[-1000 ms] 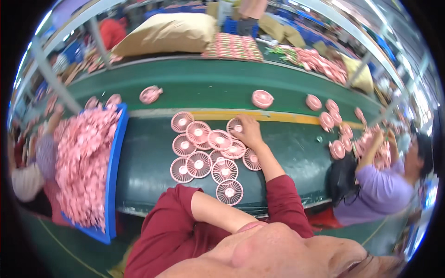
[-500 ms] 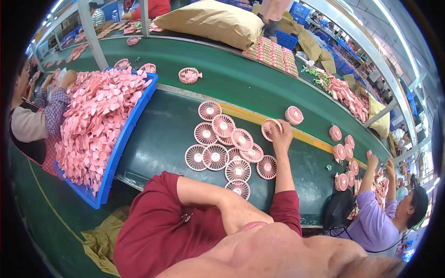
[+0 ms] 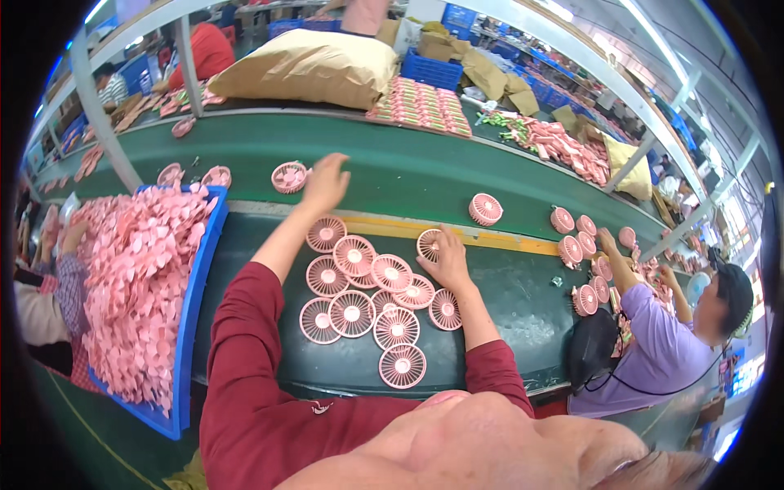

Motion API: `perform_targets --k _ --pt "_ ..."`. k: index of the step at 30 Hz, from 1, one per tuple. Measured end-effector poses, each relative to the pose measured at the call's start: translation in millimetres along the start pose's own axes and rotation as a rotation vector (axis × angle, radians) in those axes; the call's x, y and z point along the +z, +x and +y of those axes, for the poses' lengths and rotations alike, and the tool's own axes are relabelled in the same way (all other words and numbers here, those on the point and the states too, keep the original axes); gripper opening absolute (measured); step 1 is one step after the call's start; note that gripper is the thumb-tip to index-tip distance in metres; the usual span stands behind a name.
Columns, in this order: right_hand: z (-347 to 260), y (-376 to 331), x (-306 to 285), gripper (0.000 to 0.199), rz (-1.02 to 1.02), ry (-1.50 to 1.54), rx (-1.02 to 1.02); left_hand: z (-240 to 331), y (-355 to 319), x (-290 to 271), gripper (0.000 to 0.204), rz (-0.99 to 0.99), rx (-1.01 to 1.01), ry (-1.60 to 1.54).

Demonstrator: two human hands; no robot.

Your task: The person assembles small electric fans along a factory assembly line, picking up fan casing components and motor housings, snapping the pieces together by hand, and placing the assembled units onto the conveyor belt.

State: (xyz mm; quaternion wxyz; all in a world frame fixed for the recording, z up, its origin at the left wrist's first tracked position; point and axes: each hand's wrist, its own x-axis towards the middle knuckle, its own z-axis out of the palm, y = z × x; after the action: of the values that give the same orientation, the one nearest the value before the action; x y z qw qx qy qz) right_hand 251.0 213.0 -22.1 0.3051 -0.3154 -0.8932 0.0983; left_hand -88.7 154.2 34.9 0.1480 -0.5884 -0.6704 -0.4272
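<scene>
My left hand (image 3: 326,184) reaches over the green conveyor belt with its fingers apart. It is right beside a round pink fan housing (image 3: 290,177) with blades inside; contact between them is hard to tell. At the yellow strip, my right hand (image 3: 447,260) has its fingers on the edge of a round pink fan grille (image 3: 427,244). Between my forearms, several more pink fan grilles (image 3: 353,314) lie flat on the dark green worktop, some overlapping. Another pink fan housing (image 3: 485,209) sits on the belt to the right of my right hand.
A blue crate (image 3: 196,302) heaped with pink fan blades (image 3: 135,286) stands at the left, a co-worker beyond it. At the right, a person in a purple top (image 3: 665,335) handles parts near several fan housings (image 3: 585,300). A metal frame post (image 3: 189,69) rises behind the belt.
My left arm has stretched out from near my chest to the fan housing on the belt. My right hand has shifted slightly left with the grille. The view has turned somewhat.
</scene>
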Motion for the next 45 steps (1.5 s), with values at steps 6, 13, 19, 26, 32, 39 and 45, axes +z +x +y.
perform_targets --k 6,13,19,26,32,39,45 --pt "-3.0 -0.5 2.0 0.051 -0.033 0.019 0.038 -88.2 2.4 -4.7 0.043 -0.302 -0.467 0.488" --pt "-2.6 0.2 -4.7 0.047 -0.01 0.04 0.047 -70.1 9.0 -30.6 0.028 -0.385 -0.38 0.507" --pt "2.3 -1.6 -11.1 0.047 -0.038 0.064 0.075 -107.0 10.1 -36.2 0.02 -0.18 -0.364 0.587" --pt "-36.3 12.1 -36.5 0.056 0.031 0.306 0.031 -119.8 -33.0 -51.0 0.019 -0.062 -0.349 0.169" --pt "-103.2 25.8 -56.2 0.075 0.159 0.353 -0.212 10.2 -62.8 -22.0 0.03 0.077 -0.696 -1.164" --pt "-153.9 25.4 -37.5 0.076 0.222 0.293 -0.245 126.7 -88.4 -27.8 0.037 -0.074 -0.881 -1.786" --pt "-143.2 22.6 -28.5 0.082 0.196 0.258 -0.381 139.6 -87.9 -48.7 0.051 -0.208 -0.9 -1.881"
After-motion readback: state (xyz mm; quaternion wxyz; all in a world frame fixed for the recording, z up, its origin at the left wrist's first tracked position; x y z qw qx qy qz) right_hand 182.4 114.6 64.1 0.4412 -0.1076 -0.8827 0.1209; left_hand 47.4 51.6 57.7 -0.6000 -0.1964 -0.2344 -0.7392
